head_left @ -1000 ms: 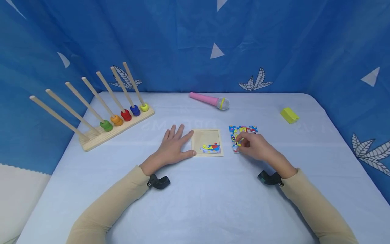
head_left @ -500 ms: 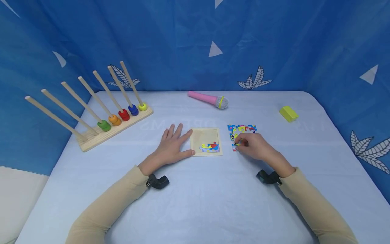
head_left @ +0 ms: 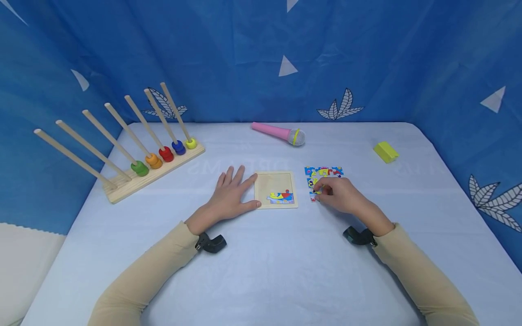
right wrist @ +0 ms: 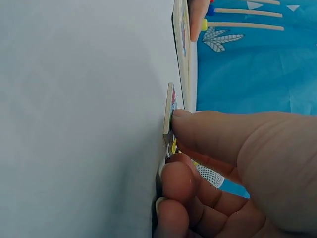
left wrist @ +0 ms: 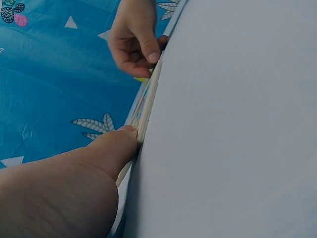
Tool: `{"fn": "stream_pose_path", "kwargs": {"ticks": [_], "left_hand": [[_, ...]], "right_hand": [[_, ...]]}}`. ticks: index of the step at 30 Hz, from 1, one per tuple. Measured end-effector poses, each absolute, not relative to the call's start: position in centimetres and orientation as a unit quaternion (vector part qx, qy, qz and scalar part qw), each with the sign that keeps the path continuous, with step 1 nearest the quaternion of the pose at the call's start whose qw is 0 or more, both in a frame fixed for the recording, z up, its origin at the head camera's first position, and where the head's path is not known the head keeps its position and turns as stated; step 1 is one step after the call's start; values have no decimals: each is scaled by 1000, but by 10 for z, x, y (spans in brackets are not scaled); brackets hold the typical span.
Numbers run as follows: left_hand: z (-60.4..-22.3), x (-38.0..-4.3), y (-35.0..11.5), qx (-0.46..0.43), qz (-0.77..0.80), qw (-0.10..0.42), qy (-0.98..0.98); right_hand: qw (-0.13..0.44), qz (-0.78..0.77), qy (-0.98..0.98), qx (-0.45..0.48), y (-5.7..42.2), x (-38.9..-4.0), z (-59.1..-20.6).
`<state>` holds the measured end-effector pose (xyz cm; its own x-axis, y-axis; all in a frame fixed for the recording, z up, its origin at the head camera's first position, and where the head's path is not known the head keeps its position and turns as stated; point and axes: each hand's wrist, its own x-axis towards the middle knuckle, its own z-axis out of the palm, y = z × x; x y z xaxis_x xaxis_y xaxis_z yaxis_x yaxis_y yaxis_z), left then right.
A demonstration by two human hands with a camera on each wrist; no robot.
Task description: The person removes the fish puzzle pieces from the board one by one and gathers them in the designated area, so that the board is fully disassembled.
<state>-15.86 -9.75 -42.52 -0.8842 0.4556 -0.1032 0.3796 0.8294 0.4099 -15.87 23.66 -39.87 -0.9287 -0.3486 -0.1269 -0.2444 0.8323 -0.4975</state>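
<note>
My left hand (head_left: pixel 229 195) lies with fingers spread beside a shallow square wooden puzzle tray (head_left: pixel 261 183). Its thumb and forefinger touch the tray's left edge; the thumb also shows on the rim in the left wrist view. Some joined, colourful puzzle pieces (head_left: pixel 281 197) fill the tray's lower right corner. To the right of the tray, more puzzle pieces (head_left: pixel 324 170) lie grouped on the table. Over their lower left part, my right hand (head_left: pixel 339 194) pinches with thumb and forefinger at a puzzle piece (right wrist: pixel 169 113), which the palm and fingers partly hide.
A wooden peg rack (head_left: pixel 159 173) with coloured beads stands at the left. At the back lies a pink toy microphone (head_left: pixel 272 130). A yellow-green block (head_left: pixel 386 152) sits at the right. Blue curtains (head_left: pixel 236 63) border the white-covered table (head_left: pixel 269 271).
The head view has shifted slightly. Both hands stay in nearly the same places, the left at the tray and the right over the loose pieces.
</note>
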Motion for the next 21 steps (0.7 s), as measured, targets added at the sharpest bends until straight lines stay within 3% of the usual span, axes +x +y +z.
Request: {"fn": "stream_pose_path", "kwargs": {"ticks": [21], "left_hand": [[-425,-159,-98,218,192,105,951]], "right_hand": [[106,-243,951,-159,238,-159,-399]]}}
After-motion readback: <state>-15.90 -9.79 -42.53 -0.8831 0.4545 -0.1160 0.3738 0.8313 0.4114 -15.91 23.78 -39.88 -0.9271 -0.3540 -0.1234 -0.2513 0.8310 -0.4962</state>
